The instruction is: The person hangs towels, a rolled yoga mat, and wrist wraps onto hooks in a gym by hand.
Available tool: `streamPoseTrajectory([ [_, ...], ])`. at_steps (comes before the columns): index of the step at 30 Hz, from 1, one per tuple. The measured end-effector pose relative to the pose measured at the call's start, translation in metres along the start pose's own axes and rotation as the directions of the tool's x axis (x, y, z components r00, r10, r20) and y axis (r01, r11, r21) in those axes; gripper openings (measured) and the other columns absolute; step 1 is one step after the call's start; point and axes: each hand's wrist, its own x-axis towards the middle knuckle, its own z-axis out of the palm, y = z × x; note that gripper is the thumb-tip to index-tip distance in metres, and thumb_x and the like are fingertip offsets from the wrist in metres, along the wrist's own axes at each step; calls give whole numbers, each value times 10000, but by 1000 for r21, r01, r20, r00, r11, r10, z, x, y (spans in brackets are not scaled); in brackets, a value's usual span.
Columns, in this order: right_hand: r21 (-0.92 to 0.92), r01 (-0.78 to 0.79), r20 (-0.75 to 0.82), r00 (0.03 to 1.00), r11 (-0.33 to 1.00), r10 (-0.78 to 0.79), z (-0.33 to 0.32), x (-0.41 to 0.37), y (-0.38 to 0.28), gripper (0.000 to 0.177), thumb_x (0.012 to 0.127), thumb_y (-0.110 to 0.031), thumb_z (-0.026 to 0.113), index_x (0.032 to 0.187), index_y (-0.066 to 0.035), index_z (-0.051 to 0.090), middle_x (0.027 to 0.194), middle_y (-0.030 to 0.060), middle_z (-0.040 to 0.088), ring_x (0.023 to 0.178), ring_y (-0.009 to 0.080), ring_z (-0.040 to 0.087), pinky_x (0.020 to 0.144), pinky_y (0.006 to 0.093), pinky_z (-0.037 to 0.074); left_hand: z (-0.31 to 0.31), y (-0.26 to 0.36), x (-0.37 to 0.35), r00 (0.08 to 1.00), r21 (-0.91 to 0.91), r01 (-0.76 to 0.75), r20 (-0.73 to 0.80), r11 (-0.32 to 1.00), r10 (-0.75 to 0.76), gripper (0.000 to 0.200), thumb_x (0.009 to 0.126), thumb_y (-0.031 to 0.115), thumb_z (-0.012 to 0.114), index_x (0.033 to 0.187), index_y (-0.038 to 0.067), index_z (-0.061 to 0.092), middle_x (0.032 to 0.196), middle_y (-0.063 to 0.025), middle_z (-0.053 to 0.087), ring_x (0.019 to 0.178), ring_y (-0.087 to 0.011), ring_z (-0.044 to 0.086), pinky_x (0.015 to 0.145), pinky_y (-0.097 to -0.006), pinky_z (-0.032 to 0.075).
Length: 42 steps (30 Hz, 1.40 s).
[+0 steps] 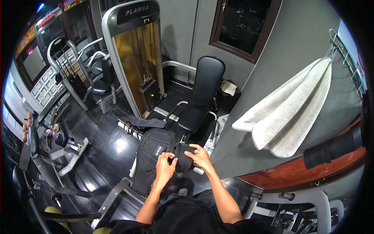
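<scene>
A black rolled strap or belt point(184, 158) is between my two hands, low in the middle of the view. My left hand point(166, 168) grips its left side with bent fingers. On the right side, my right hand point(200, 156) holds it between thumb and fingers. Just left of the strap lies a black padded piece of gear point(156, 146) with a small white logo, partly behind my left hand. The exact shape of the strap is hard to make out against the dark gear.
A weight machine point(136, 58) and a black padded seat point(193, 116) stand ahead. A white towel point(292, 109) hangs on the right wall, above a black roll point(331, 150). More gym machines point(58, 152) stand at the left; a grey rack point(307, 197) is at the lower right.
</scene>
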Motion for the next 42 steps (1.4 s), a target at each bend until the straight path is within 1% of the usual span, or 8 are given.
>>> streamPoseTrajectory([
  [9, 418, 105, 105, 981, 902, -162, -4, -32, -32, 533, 834, -68, 720, 1311, -36, 483, 977, 81, 636, 860, 105, 600, 725, 245, 502, -17, 3, -6, 969, -531, 229, 202, 816, -141, 137, 844, 100, 689, 945, 35, 623, 748, 61, 541, 626, -6, 438, 542, -175, 338],
  [16, 546, 285, 112, 907, 788, -406, -14, -62, -73, 804, 808, -44, 738, 1462, -115, 277, 928, 10, 571, 786, 65, 541, 708, 204, 469, -33, 31, 1, 871, -689, 427, 488, 586, -62, 239, 934, 217, 607, 1083, 32, 593, 842, 31, 596, 716, -42, 524, 610, -194, 413],
  [19, 516, 230, 221, 895, 825, -388, -28, -77, -82, 949, 787, -52, 761, 1511, -150, 154, 844, -13, 499, 741, 49, 474, 678, 195, 420, -37, 42, 5, 785, -758, 614, 616, 218, -69, 306, 965, 253, 544, 1163, 22, 574, 1118, -76, 625, 1004, -158, 604, 865, -312, 496],
  [25, 423, 280, 298, 855, 862, -424, -39, -99, -91, 1082, 771, -129, 792, 1522, -129, 13, 891, 17, 558, 799, 73, 528, 772, 223, 428, -49, 92, 3, 880, -863, 474, 461, 174, -114, 322, 979, 280, 507, 1176, 29, 551, 1101, -85, 623, 989, -185, 615, 855, -336, 510],
  [29, 293, 313, 359, 840, 903, -407, -43, -104, -69, 782, 785, -161, 781, 1426, -35, 352, 1088, 83, 649, 1009, 126, 578, 933, 274, 436, -59, 103, 19, 909, -913, 400, 385, 75, -162, 357, 983, 346, 490, 1161, 39, 535, 1076, -93, 627, 961, -204, 632, 839, -364, 526],
  [31, 299, 49, 488, 850, 953, -196, -52, -112, -70, 444, 798, -221, 779, 1154, -32, 593, 1010, 20, 627, 932, 81, 562, 839, 263, 463, -60, 100, 27, 907, -918, 396, 386, 32, -166, 361, 978, 378, 492, 1122, 54, 563, 1047, -88, 644, 944, -201, 642, 819, -364, 535],
  [34, -42, 287, 500, 835, 957, -228, -68, -111, -52, 288, 834, -232, 745, 988, -30, 608, 882, -14, 593, 848, 60, 554, 751, 248, 464, -63, 98, 37, 905, -919, 394, 387, -1, -178, 351, 971, 390, 502, 1088, 70, 588, 1029, -72, 654, 925, -200, 651, 800, -373, 544],
  [42, 155, 58, 493, 860, 986, -128, -103, -140, -45, 213, 909, -192, 652, 1004, -6, 613, 809, 9, 634, 673, 60, 556, 625, 236, 465, -66, 77, 59, 937, -948, 320, 315, 9, -150, 385, 975, 401, 488, 1147, 69, 580, 1103, -75, 640, 1005, -218, 621, 878, -403, 504],
])
